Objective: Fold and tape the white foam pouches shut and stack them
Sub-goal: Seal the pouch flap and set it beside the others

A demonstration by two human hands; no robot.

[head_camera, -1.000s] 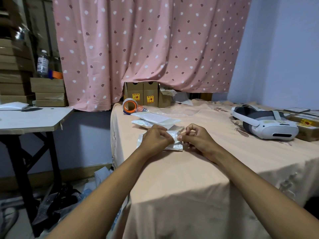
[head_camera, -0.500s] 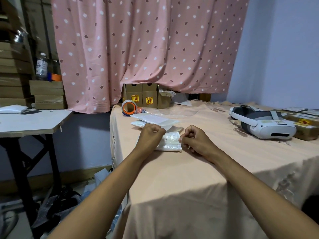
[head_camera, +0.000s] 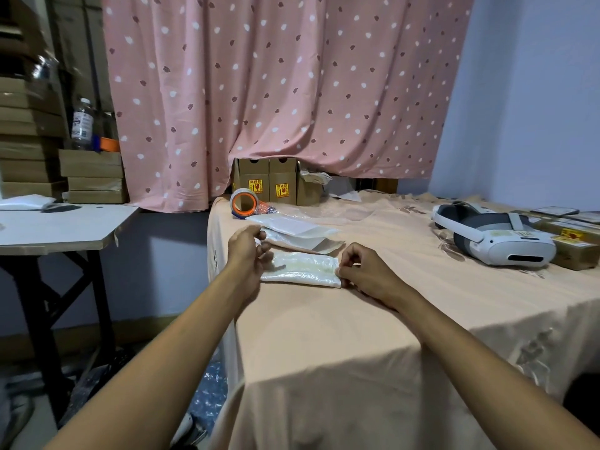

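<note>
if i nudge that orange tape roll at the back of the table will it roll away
Probably: the tape roll stands on its rim, core facing the camera, so a sideways push would likely roll it. It sits near the left edge of the table, so it might drop off.

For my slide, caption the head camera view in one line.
Right hand pinches one end of a folded foam pouch, left hand at the other; tape roll behind.

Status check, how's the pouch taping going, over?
Right hand pinches right end of folded pouch. Left hand at left end, grip unclear. Tape roll behind; nothing blocking.
</note>
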